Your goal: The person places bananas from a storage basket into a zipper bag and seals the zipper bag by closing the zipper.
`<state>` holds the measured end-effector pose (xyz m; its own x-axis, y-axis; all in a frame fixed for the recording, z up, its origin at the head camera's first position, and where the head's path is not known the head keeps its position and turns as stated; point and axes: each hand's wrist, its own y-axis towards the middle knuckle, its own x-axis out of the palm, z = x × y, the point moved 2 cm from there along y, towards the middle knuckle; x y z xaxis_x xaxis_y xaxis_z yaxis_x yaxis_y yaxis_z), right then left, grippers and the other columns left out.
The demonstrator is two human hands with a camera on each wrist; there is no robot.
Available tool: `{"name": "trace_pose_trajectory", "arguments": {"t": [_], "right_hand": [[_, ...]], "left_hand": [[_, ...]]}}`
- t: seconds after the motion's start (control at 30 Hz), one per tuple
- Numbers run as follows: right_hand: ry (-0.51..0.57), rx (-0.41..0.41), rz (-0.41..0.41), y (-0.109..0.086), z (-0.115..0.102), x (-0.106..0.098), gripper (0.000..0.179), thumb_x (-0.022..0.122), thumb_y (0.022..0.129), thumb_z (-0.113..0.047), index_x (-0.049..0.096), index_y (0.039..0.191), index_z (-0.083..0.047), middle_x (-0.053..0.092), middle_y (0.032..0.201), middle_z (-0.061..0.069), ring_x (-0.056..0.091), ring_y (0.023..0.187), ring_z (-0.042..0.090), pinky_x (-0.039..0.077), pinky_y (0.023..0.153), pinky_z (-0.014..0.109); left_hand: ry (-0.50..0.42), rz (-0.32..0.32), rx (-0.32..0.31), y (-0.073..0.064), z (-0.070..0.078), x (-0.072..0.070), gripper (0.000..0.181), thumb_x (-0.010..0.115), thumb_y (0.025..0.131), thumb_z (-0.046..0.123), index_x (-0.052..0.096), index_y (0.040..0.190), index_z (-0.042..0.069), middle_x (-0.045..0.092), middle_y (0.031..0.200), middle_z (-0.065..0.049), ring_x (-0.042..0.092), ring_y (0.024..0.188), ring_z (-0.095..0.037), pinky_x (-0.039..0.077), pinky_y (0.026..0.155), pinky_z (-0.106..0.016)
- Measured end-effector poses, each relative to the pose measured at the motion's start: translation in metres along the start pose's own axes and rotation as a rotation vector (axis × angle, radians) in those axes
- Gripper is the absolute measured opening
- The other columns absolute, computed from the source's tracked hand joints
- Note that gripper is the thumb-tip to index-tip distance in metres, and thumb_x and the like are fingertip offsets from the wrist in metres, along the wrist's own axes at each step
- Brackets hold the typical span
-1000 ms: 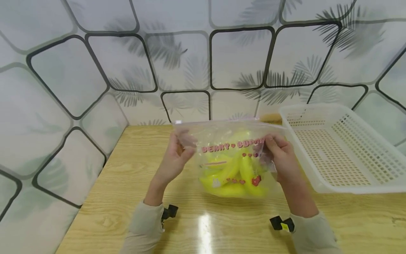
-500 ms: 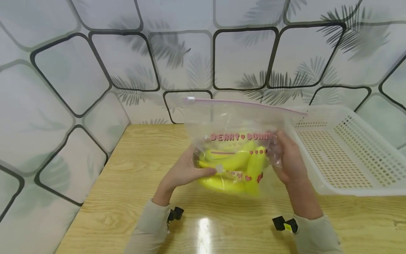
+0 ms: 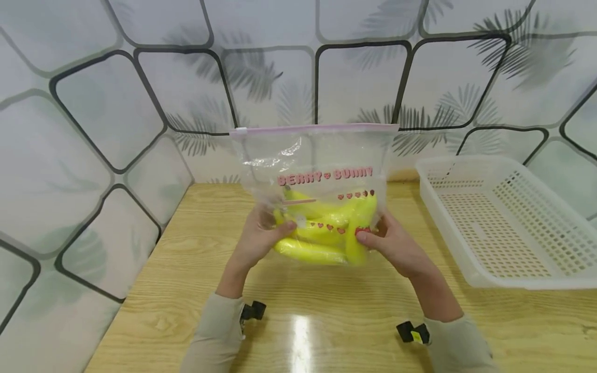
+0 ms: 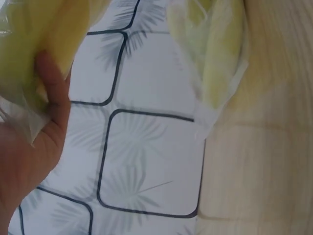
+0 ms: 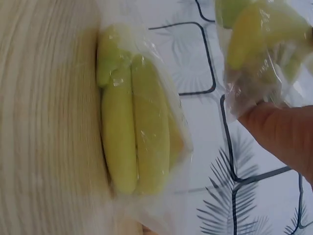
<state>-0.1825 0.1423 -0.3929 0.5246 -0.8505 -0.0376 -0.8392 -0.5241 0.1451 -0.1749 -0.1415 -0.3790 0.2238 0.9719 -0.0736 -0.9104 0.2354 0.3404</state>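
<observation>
A clear slider zip bag [image 3: 322,147] with pink "BERRY BUNNY" lettering and small hearts stands upright in the middle of the head view. Its pink zip strip runs level along the top, the white slider at the left end. Several yellow bananas [image 3: 310,252] fill the lower half. My left hand [image 3: 256,235] grips the lower left side, thumb in front and fingers hidden behind. On the lower right, my right hand [image 3: 402,247] holds the bag the same way. The right wrist view shows bananas [image 5: 151,127] through the plastic, close over the wood.
A white perforated plastic basket [image 3: 482,280] stands to the right on the wooden table [image 3: 172,305]. Behind the bag, a tan object [image 3: 403,175] lies against the patterned wall [image 3: 359,88]. Small dark blocks [image 3: 253,310] are worn at the sleeve cuffs.
Both hands have moved from the bag's upper sides down to its lower sides, thumbs now in front. The bag's top has risen and straightened; lately the bag shifted left.
</observation>
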Motion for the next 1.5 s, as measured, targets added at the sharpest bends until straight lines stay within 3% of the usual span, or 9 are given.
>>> {"name": "trace_pose_trajectory", "arguments": {"t": [0.2,0.37,0.5,0.73,0.87,0.97,1.07,1.3,1.5], "right_hand": [[-0.016,0.003,0.241,0.001,0.001,0.014,0.043,0.063,0.097,-0.012,0.045,0.136,-0.007,0.065,0.112,0.001,0.068,0.091,0.013,0.057,0.074,0.027],[-0.051,-0.008,0.287,0.006,0.004,0.035,0.044,0.065,0.096,-0.013,0.05,0.136,-0.001,0.064,0.118,0.006,0.067,0.096,0.014,0.058,0.08,0.029],[-0.029,-0.031,0.344,0.013,0.005,0.05,0.036,0.066,0.095,-0.012,0.055,0.127,-0.001,0.065,0.112,0.002,0.065,0.091,0.011,0.057,0.077,0.026],[0.006,-0.069,0.42,0.03,0.009,0.061,0.028,0.063,0.098,-0.018,0.04,0.087,-0.007,0.038,0.072,-0.004,0.039,0.062,0.006,0.035,0.053,0.019],[-0.076,-0.075,0.337,0.044,0.013,0.073,0.02,0.053,0.103,-0.024,0.045,0.109,-0.006,0.037,0.076,0.001,0.037,0.066,0.011,0.037,0.063,0.023],[-0.169,-0.06,0.292,0.055,0.012,0.084,0.037,0.048,0.105,-0.03,0.042,0.135,-0.009,0.04,0.08,0.003,0.037,0.07,0.013,0.037,0.068,0.027],[-0.165,-0.027,0.308,0.066,0.014,0.095,0.038,0.049,0.104,-0.035,0.045,0.132,-0.01,0.039,0.077,0.001,0.035,0.066,0.012,0.035,0.065,0.026],[-0.091,0.009,0.389,0.084,0.025,0.11,0.024,0.054,0.102,-0.031,0.045,0.095,-0.01,0.034,0.067,-0.001,0.028,0.054,0.009,0.027,0.05,0.023],[-0.088,0.086,0.4,0.098,0.037,0.117,0.021,0.054,0.103,-0.029,0.046,0.099,-0.009,0.04,0.074,0.0,0.035,0.061,0.01,0.035,0.057,0.025]], "left_hand": [[0.105,-0.109,-0.099,-0.003,0.006,-0.011,0.065,0.069,0.09,0.006,0.035,0.144,0.01,0.053,0.127,-0.016,0.064,0.098,-0.026,0.058,0.078,-0.038],[0.223,-0.184,-0.217,-0.016,0.007,-0.031,0.087,0.076,0.087,0.017,0.02,0.153,0.007,0.041,0.148,-0.015,0.048,0.128,-0.032,0.046,0.1,-0.049],[0.239,-0.237,-0.276,-0.023,0.006,-0.046,0.082,0.078,0.085,0.016,0.024,0.144,0.002,0.046,0.136,-0.019,0.055,0.109,-0.032,0.052,0.086,-0.044],[0.204,-0.05,-0.257,-0.015,0.003,-0.05,0.059,0.075,0.088,0.012,0.038,0.134,0.006,0.051,0.108,-0.016,0.052,0.08,-0.022,0.049,0.064,-0.029],[0.167,0.024,-0.193,-0.014,0.001,-0.054,0.067,0.076,0.087,0.012,0.038,0.142,0.015,0.055,0.116,-0.015,0.058,0.094,-0.027,0.054,0.075,-0.034],[0.125,0.048,-0.173,-0.018,-0.003,-0.064,0.069,0.076,0.087,0.011,0.037,0.143,0.016,0.057,0.127,-0.013,0.062,0.104,-0.025,0.055,0.084,-0.034],[0.04,0.025,-0.195,-0.027,-0.007,-0.082,0.074,0.071,0.091,0.011,0.027,0.15,0.015,0.049,0.14,-0.014,0.058,0.115,-0.018,0.053,0.09,-0.028],[-0.076,-0.214,-0.301,-0.043,-0.014,-0.108,0.075,0.066,0.094,0.011,0.016,0.15,0.019,0.049,0.133,-0.02,0.063,0.108,-0.025,0.057,0.085,-0.039],[-0.098,-0.216,-0.244,-0.038,-0.016,-0.116,0.074,0.071,0.088,0.002,0.027,0.145,0.016,0.048,0.135,-0.018,0.058,0.116,-0.027,0.053,0.092,-0.036]]}}
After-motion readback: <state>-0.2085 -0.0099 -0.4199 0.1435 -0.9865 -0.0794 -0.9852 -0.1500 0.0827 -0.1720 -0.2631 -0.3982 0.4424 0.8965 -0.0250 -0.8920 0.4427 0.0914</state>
